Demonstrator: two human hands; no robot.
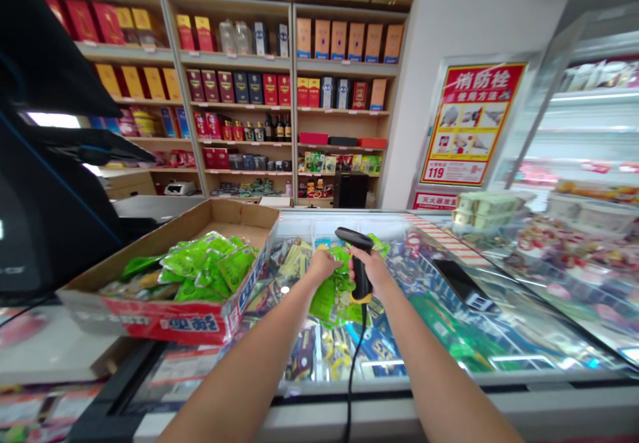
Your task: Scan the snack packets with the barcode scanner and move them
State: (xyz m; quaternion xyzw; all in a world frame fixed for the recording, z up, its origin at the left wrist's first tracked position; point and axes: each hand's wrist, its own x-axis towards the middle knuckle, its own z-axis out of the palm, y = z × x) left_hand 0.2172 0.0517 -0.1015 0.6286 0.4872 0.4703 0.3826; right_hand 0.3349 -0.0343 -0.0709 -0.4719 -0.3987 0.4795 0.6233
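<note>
My right hand (368, 269) is wrapped around the grip of a black and yellow barcode scanner (362, 283), whose head points left and away from me. A cable runs from its base down toward the front edge. My left hand (323, 266) is closed on the edge of a bright green snack packet (343, 257), just left of the scanner. More green packets (323, 302) lie on the glass top beneath both hands. At the left stands an open cardboard box (172, 320) holding a heap of green packets (204, 267).
The glass-topped freezer (349, 368) shows colourful packages inside. A dark phone (462, 283) lies on the glass at the right, near stacked egg-carton-like boxes (492, 207). A black checkout terminal (40, 183) stands at the left. Shelves (239, 100) of boxed goods line the back wall.
</note>
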